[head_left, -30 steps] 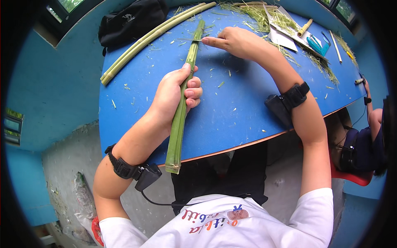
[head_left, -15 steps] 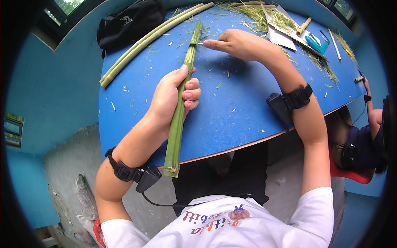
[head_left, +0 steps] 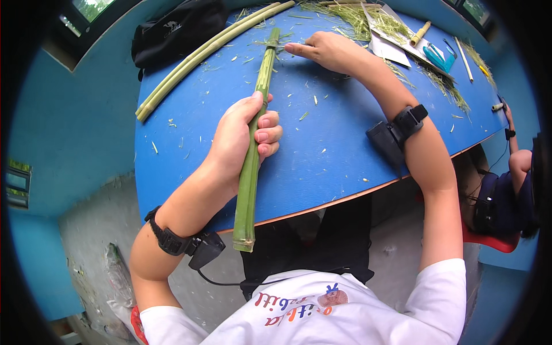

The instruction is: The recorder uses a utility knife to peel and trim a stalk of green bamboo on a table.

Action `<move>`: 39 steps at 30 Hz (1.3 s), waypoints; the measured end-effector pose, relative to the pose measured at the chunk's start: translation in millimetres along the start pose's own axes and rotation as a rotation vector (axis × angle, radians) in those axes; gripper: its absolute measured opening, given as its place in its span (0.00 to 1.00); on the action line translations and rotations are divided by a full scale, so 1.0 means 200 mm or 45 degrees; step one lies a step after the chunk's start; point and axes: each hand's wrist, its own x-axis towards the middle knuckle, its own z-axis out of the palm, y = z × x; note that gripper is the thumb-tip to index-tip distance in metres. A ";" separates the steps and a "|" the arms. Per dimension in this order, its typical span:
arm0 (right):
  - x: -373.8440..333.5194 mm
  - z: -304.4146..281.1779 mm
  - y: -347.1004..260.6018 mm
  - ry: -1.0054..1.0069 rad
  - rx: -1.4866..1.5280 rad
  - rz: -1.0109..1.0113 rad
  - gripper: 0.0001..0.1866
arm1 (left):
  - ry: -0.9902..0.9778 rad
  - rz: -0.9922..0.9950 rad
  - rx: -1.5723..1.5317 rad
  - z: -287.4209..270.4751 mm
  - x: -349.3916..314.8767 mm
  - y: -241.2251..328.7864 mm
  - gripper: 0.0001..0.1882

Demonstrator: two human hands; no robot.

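Observation:
A green bamboo stem [head_left: 247, 192] slants away from me, its cut near end past the table edge over my lap. My left hand [head_left: 244, 132] is closed around the stem's middle. Beyond that hand the stem has a paler, scraped stretch with ragged green patches. My right hand [head_left: 322, 52] is closed near the far end, index finger pointing at the stem. A thin dark blade [head_left: 280, 46] runs from its fingertips across the stem, with fine shavings beside it. Most of this tool is hidden by the hand, so its exact kind does not show.
The blue table [head_left: 322, 155] is scattered with green shavings. Two long pale stems [head_left: 201, 63] lie at the far left beside a black bag [head_left: 178, 34]. At the far right are a shavings pile [head_left: 351, 20], a bamboo piece [head_left: 421, 33] and a turquoise tool [head_left: 440, 58]. A person [head_left: 506, 190] sits at right.
My right hand and the blade have slid farther along the stem, toward its far end. Shavings now gather at the blade. The stem's near end has shifted slightly right and toward me.

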 end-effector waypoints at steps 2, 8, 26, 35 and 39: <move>-0.02 0.02 0.00 0.055 0.010 -0.013 0.40 | -0.002 0.007 0.007 -0.01 0.00 0.01 0.11; -0.10 -0.05 -0.09 -0.121 0.048 -0.063 0.41 | -0.024 0.017 0.000 -0.01 -0.01 0.02 0.11; 0.00 0.01 -0.03 0.017 -0.024 0.046 0.39 | 0.083 0.009 -0.004 0.01 -0.02 0.04 0.12; -0.13 -0.05 -0.15 -0.161 0.094 -0.126 0.40 | -0.028 -0.028 -0.330 0.00 -0.02 0.06 0.15; -0.18 -0.09 -0.18 -0.222 0.130 -0.149 0.39 | -0.035 -0.020 -0.372 0.00 -0.03 0.06 0.15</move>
